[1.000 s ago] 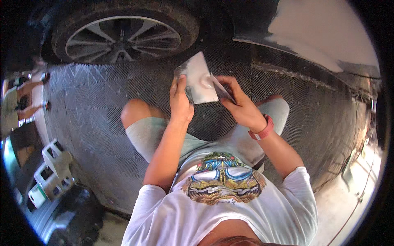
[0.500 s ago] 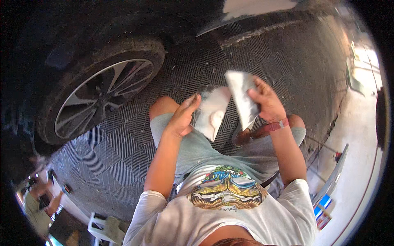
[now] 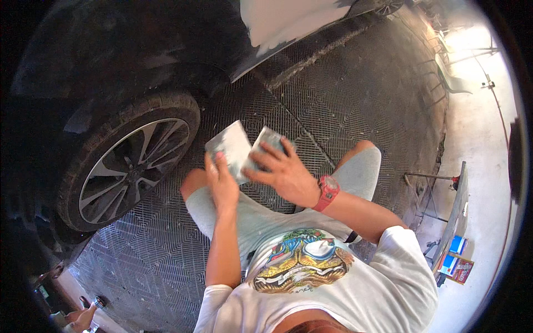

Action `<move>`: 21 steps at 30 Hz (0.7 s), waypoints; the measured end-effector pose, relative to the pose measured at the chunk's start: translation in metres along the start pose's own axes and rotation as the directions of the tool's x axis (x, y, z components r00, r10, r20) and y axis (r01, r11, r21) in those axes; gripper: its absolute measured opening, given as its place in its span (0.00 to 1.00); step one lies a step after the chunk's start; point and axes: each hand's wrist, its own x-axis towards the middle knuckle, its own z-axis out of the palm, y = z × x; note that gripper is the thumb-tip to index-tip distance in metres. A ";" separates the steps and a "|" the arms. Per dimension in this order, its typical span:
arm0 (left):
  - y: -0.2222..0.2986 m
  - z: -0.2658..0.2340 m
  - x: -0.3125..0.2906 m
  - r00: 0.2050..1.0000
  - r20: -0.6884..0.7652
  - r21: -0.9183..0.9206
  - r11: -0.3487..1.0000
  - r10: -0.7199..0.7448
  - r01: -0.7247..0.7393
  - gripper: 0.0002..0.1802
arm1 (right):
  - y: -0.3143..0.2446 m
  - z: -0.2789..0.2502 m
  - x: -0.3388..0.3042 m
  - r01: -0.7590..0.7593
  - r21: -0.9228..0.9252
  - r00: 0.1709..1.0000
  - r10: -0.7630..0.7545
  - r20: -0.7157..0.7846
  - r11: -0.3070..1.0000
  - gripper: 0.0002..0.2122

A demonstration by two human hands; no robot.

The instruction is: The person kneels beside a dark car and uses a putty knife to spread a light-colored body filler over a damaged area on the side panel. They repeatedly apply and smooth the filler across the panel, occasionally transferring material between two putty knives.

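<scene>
My left hand (image 3: 221, 180) is closed on a flat, square plate (image 3: 233, 143) smeared with whitish paste, its thumb and fingers along the lower edge. Beside it, my right hand (image 3: 291, 173) grips a flat grey spreader (image 3: 267, 137) with a pale upper edge. Its fingers lie spread over the spreader's face. The spreader is tilted toward the plate, and their near edges almost meet; whether they touch is hidden by my right fingers. Both are held above my lap, between my bent knees.
On the left stands a dark car with a wheel (image 3: 136, 172); its side bears a large pale patch (image 3: 288, 22). Ribbed matting (image 3: 355, 83) covers the floor. A narrow bench (image 3: 456, 208) and a blue and white box (image 3: 454, 255) are at right. Another person's hand (image 3: 83, 319) shows at lower left.
Both hands have moved left and come closer together. My right hand has turned its spreader over toward the plate. The paste lump seen on the left plate no longer shows. My view has shifted.
</scene>
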 end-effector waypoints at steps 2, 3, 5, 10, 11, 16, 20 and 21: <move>-0.014 -0.005 0.001 0.989 -0.141 -0.202 0.977 0.037 -0.065 0.40 | 0.000 -0.010 -0.005 0.076 0.000 0.992 -0.075 0.099 0.997 0.25; -0.020 -0.007 0.003 0.970 -0.242 -0.332 0.939 0.012 -0.095 0.39 | 0.004 -0.018 -0.004 0.107 -0.034 0.985 -0.102 0.139 0.994 0.26; -0.020 -0.007 0.004 0.952 -0.305 -0.386 0.917 -0.021 -0.104 0.37 | 0.003 -0.036 -0.004 0.172 0.029 0.981 -0.173 0.085 0.985 0.27; -0.008 0.006 0.003 1.000 -0.009 -0.528 0.849 0.002 -0.007 0.27 | 0.009 -0.029 -0.008 0.265 0.330 0.961 -0.221 -0.165 0.906 0.27; 0.020 0.022 -0.011 1.000 0.026 -0.650 0.760 0.017 0.004 0.26 | 0.024 -0.009 -0.008 0.232 0.345 0.967 -0.177 -0.185 0.909 0.27; 0.016 0.030 -0.017 0.990 0.016 -0.414 0.902 0.141 -0.122 0.25 | 0.102 -0.012 -0.003 0.085 -0.084 0.992 -0.093 -0.091 0.993 0.29; 0.053 0.055 -0.042 0.962 0.112 0.483 0.832 0.251 -0.273 0.26 | 0.111 -0.038 -0.005 -0.014 0.069 0.956 0.034 -0.292 0.997 0.28; 0.062 0.063 -0.045 0.953 0.076 0.508 0.811 0.295 -0.291 0.27 | 0.106 -0.040 -0.004 -0.023 0.029 0.941 0.032 -0.337 0.999 0.28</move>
